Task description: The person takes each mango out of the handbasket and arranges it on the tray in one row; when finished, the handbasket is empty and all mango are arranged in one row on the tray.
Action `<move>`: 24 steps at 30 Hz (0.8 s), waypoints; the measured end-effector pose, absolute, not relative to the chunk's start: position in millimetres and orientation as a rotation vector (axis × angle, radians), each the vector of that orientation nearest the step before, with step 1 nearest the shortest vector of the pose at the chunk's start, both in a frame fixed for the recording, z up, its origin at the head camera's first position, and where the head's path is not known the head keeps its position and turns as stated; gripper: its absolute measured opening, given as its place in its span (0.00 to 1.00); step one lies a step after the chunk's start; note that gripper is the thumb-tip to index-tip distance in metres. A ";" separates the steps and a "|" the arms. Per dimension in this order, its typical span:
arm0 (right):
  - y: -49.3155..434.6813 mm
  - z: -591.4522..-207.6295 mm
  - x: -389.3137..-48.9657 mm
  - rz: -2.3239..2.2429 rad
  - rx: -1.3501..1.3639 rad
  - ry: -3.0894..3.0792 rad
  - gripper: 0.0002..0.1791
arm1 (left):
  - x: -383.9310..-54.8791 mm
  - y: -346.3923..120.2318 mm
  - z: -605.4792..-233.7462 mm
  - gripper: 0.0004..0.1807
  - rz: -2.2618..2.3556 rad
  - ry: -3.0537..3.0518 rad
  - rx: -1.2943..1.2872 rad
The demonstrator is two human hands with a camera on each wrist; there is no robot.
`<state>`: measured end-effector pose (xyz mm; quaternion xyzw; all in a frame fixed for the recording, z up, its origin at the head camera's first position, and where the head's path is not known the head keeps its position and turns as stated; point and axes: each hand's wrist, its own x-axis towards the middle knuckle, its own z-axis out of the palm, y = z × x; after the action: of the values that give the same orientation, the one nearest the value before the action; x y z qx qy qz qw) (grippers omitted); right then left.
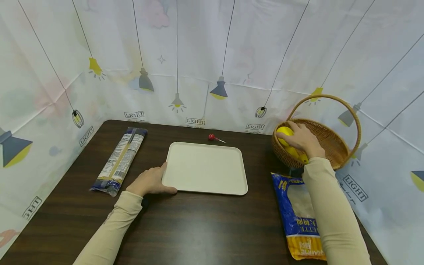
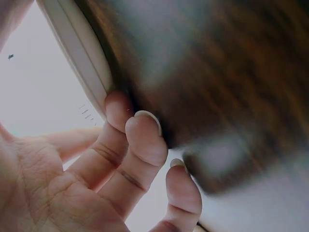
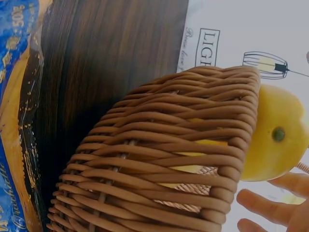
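Note:
My left hand (image 1: 151, 181) grips the near left corner of a white rectangular tray (image 1: 205, 168), with the thumb along the near edge. In the left wrist view its bent fingers (image 2: 145, 140) lie at the tray's rim (image 2: 79, 48). On the right, my right hand (image 1: 304, 140) reaches into a wicker basket (image 1: 331, 141) and holds a smooth yellow fruit (image 1: 284, 131) at the rim. The right wrist view shows this fruit (image 3: 280, 140) above the woven wall (image 3: 164, 125), its small green stem spot facing out. More yellow fruit (image 1: 292, 151) lies lower in the basket.
A long clear pack of dry noodles (image 1: 122, 158) with blue ends lies on the left of the dark wooden table (image 1: 198, 228). Behind the tray is a red lollipop (image 1: 212, 137). A blue and yellow bag (image 1: 294, 217) lies before the basket, partly under the right sleeve.

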<state>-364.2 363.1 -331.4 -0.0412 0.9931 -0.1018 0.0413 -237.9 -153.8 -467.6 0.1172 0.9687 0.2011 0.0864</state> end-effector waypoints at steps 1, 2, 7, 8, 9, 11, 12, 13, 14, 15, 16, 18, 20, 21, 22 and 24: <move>363.4 -331.6 -364.7 -0.304 -0.130 3.034 0.54 | -237.6 -153.5 -467.3 0.67 0.605 2.882 0.342; 363.5 -331.9 -365.2 -0.300 -0.134 3.028 0.54 | -237.3 -153.0 -467.1 0.67 0.606 2.880 0.340; 362.5 -334.1 -365.1 -0.281 -0.153 3.006 0.51 | -236.5 -152.6 -465.8 0.67 0.612 2.882 0.327; 362.6 -334.7 -365.0 -0.282 -0.156 3.006 0.50 | -236.5 -152.5 -465.7 0.67 0.612 2.883 0.330; 362.7 -335.5 -364.9 -0.277 -0.163 3.009 0.50 | -236.6 -152.7 -465.6 0.67 0.613 2.883 0.327; 363.0 -337.1 -364.5 -0.275 -0.171 3.013 0.48 | -236.5 -152.4 -465.9 0.67 0.613 2.881 0.325; 363.3 -338.0 -364.6 -0.278 -0.174 3.014 0.48 | -236.4 -152.2 -465.9 0.67 0.612 2.880 0.325; 363.7 -338.9 -364.8 -0.282 -0.177 3.014 0.47 | -236.3 -152.1 -465.9 0.67 0.613 2.879 0.326; 364.1 -339.7 -365.1 -0.285 -0.180 3.014 0.46 | -236.2 -151.9 -465.8 0.67 0.615 2.878 0.326; 364.4 -340.4 -365.4 -0.285 -0.183 3.015 0.46 | -236.1 -151.9 -465.8 0.67 0.615 2.877 0.325; 364.4 -340.7 -365.7 -0.290 -0.181 3.014 0.45 | -236.2 -151.9 -465.8 0.67 0.617 2.876 0.325; 364.7 -341.3 -366.6 -0.294 -0.186 3.016 0.45 | -236.2 -152.1 -465.6 0.67 0.621 2.875 0.325; 364.4 -341.1 -367.0 -0.294 -0.193 3.019 0.45 | -236.4 -152.6 -465.3 0.67 0.625 2.875 0.324; 364.0 -340.8 -367.1 -0.298 -0.195 3.023 0.44 | -236.5 -152.9 -465.3 0.68 0.627 2.875 0.323; 363.8 -340.6 -367.4 -0.305 -0.194 3.025 0.44 | -236.7 -153.2 -465.4 0.68 0.628 2.874 0.319; 363.1 -340.1 -367.4 -0.318 -0.194 3.029 0.44 | -236.9 -154.0 -465.6 0.68 0.630 2.875 0.316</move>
<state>-367.4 363.1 -340.1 -0.0634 0.9915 -0.1041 0.0446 -236.9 -154.0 -465.6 0.1063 0.9673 0.2119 0.0907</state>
